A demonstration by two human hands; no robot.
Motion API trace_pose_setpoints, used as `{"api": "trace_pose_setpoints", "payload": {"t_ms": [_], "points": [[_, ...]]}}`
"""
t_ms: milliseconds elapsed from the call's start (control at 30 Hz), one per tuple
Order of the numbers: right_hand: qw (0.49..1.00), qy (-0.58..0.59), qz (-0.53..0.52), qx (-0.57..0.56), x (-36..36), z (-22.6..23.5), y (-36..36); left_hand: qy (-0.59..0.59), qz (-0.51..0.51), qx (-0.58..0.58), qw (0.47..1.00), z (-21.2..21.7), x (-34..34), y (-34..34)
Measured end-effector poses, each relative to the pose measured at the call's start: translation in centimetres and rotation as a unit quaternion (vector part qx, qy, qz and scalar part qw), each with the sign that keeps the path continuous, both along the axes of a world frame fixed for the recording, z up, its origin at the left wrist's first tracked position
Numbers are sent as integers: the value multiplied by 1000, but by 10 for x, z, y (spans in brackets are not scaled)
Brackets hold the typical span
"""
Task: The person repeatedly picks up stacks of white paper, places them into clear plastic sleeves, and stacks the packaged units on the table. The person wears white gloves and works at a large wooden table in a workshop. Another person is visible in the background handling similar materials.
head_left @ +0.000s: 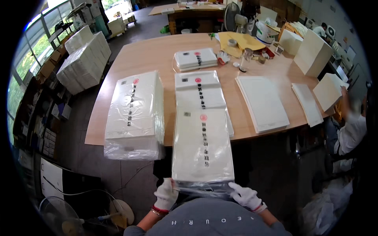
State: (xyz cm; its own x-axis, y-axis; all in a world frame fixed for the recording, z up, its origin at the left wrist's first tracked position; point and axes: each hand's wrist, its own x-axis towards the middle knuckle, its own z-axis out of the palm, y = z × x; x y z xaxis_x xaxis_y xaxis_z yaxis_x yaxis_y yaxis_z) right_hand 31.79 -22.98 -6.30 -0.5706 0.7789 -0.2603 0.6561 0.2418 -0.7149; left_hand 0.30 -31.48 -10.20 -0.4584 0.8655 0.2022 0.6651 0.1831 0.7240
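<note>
A clear plastic bag [201, 188] with a stack of white printed sheets [189, 149] inside lies in front of me, its near end past the table edge and close to my body. My left hand [166, 194], in a white knit glove, is closed on the bag's loose left corner. At the right corner, my gloved right hand [246, 195] pinches the plastic, fingertips against the edge. Farther up, another printed white sheet or packet [200, 90] lies partly under the bagged stack. A tall plastic-wrapped stack of similar sheets [134, 114] stands to the left.
Smaller bundles [195, 59] lie at the far middle of the table [153, 51]. White paper stacks [263, 104] and a narrower pile [307, 104] sit on the right. Yellow envelopes [242, 41] and a glass jar [246, 59] are beyond. A person [348, 129] sits at far right.
</note>
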Motion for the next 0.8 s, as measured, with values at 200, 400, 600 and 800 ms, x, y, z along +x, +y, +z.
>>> {"api": "trace_pose_setpoints", "payload": {"t_ms": [200, 400, 600, 800], "points": [[845, 297, -323, -305, 3, -97, 33, -42, -165, 17, 985, 84, 30, 37], [799, 477, -146, -337, -109, -38, 46, 5, -148, 235, 961, 119, -16, 23], [823, 479, 38, -303, -266, -21, 118, -202, 119, 431, 871, 102, -146, 48], [829, 368, 39, -419, -338, -34, 78, -378, 256, 262, 850, 19, -277, 27]]}}
